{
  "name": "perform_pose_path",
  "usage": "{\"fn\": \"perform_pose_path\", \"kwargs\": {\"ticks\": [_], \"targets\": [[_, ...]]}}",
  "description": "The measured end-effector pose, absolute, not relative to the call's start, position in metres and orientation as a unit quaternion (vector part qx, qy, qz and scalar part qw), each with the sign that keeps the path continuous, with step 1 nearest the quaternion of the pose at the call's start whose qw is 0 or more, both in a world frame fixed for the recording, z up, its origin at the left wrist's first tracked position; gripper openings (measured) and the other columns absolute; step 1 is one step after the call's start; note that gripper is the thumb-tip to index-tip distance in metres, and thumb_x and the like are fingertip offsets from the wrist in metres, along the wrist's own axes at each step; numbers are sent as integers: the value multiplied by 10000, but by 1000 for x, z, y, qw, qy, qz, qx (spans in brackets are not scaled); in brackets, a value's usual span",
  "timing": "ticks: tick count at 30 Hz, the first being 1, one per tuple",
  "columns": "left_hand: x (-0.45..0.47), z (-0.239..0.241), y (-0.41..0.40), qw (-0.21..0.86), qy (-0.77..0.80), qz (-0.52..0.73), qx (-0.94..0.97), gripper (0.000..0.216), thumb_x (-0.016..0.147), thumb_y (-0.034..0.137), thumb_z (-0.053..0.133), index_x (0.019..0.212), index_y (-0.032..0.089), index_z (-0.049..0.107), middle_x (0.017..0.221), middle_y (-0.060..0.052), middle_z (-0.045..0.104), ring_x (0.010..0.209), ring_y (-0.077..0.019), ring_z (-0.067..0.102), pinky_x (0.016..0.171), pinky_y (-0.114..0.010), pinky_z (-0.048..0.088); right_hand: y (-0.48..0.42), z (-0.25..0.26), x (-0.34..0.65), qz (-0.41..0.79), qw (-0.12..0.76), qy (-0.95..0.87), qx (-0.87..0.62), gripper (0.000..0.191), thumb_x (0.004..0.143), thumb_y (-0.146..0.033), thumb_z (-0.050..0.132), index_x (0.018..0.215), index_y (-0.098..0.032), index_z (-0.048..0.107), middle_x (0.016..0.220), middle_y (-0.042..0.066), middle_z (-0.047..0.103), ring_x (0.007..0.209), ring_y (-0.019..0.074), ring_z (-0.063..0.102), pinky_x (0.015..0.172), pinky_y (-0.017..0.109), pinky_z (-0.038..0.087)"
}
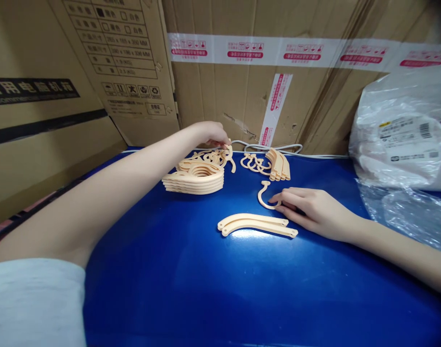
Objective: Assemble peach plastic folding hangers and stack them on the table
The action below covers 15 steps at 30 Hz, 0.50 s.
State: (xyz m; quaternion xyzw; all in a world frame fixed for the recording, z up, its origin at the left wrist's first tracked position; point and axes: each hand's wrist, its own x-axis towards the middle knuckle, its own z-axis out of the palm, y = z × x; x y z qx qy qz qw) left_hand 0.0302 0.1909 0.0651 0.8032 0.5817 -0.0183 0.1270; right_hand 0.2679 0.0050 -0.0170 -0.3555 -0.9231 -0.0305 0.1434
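Note:
At the back of the blue table, my left hand is closed with its fingertips on a cream curved plastic piece, above a heap of similar parts. A stack of cream plastic hanger pieces lies just in front of that heap. Further right, my right hand rests low on the table, thumb and fingers pinching one end of a cream plastic hook. Two long curved hanger arms lie side by side, nearer to me and left of the right hand.
Several hooks and a bundle of curved arms lie at the back of the blue table. Behind them runs a white cable along large cardboard boxes. A plastic-wrapped white package stands at right.

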Motion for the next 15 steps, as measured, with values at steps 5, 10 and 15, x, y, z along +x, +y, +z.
{"fn": "perform_pose_path", "kwargs": {"ticks": [5,10,15], "targets": [[38,58,183,105,590,-36,800,296,691,322,628,893,145,754,861,-85,715,808,-209,615,687,-276,423,5,-17,268,-29,137,-923,-357,251,976,-265,398,1095,-162,593,996,83,692,888,186,667,766,289,508],[41,54,185,38,605,-35,795,449,670,386,658,1027,122,720,970,-126,710,934,-278,625,787,-315,454,6,-18,270,-31,133,-924,-357,241,976,-260,401,1096,-163,586,999,79,692,890,185,665,767,294,510],[41,48,193,9,612,-49,789,694,637,499,691,1205,106,631,1062,-164,685,997,-334,619,833,-366,470,6,-18,270,-31,135,-924,-357,241,975,-260,398,1096,-169,585,990,78,691,878,183,666,758,288,508]]}}
